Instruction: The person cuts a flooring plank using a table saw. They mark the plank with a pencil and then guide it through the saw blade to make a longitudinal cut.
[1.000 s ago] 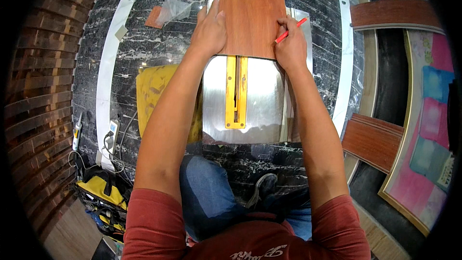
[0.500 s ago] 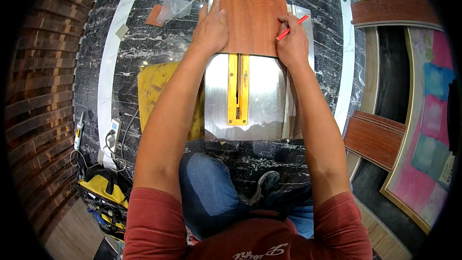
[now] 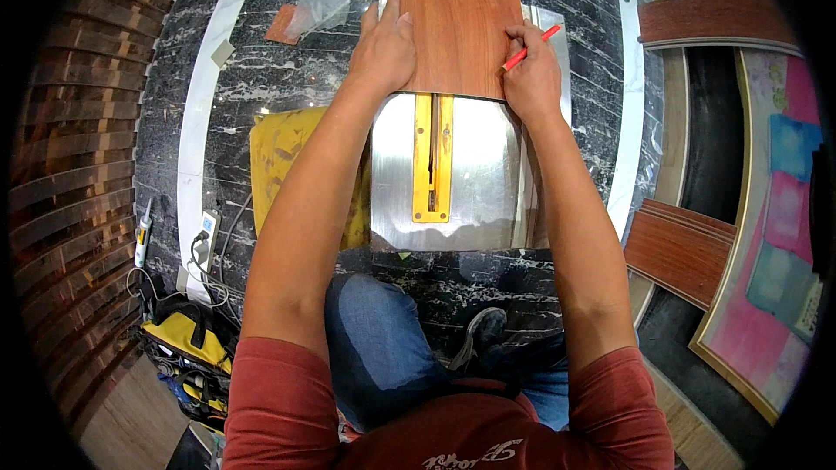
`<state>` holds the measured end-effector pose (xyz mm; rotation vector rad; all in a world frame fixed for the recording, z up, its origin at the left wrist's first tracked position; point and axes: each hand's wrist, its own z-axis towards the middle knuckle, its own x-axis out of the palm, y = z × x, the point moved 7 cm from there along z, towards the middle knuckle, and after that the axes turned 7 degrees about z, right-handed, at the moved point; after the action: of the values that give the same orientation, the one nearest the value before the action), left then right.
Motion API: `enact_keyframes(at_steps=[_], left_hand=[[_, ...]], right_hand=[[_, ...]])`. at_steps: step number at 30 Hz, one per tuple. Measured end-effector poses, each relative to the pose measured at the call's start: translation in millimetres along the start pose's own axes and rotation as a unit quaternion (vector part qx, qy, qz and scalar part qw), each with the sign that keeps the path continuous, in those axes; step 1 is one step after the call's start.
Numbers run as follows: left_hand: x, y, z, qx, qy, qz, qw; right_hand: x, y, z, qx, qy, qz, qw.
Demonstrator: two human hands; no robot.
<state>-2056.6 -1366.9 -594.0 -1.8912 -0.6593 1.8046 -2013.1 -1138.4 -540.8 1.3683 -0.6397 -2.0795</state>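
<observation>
On the metal worktop [image 3: 475, 174] of a small table saw set on the black marbled floor [image 3: 261, 78], a reddish wood-grain plank [image 3: 457, 13] lies lengthwise, its near end squared across the far end of the yellow blade insert [image 3: 433, 157]. Over the last second the plank's near edge has drawn a little farther away from the person, so more of the yellow insert and bare steel now shows in front of it; the hands have gone with it. That reads as the board being fed or positioned along the saw rather than lifted off, though whether the blade in the slot is turning cannot be told from this height.

The left hand [image 3: 383, 52] lies flat and spread on the plank's near left corner, fingers pointing away, palm pressing down, with nothing held in it. The right hand [image 3: 531, 78] is curled narrow around a red pencil [image 3: 527, 50], which sticks out up and to the right, and its knuckles rest on the plank's near right corner and edge.

A yellow sheet [image 3: 283, 157] lies just left of the saw, a power strip [image 3: 206, 231] and yellow tool bag [image 3: 187, 335] lie farther left, and more planks [image 3: 679, 248] lie to the right.
</observation>
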Motion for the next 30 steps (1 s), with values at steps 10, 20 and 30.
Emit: enact_keyframes(at_steps=[10,20,30], left_hand=[[-1,1,-2,-0.001,0.006,0.006,1.0],[6,6,4,0.018,-0.004,0.028,0.999],[2,1,0,0.011,-0.001,0.017,1.0]], right_hand=[[3,-8,-2,0.028,0.021,-0.02,0.999],[3,-14,-3,0.003,-0.005,-0.023,1.0],[3,-13,-4,0.021,0.013,-0.029,0.999]])
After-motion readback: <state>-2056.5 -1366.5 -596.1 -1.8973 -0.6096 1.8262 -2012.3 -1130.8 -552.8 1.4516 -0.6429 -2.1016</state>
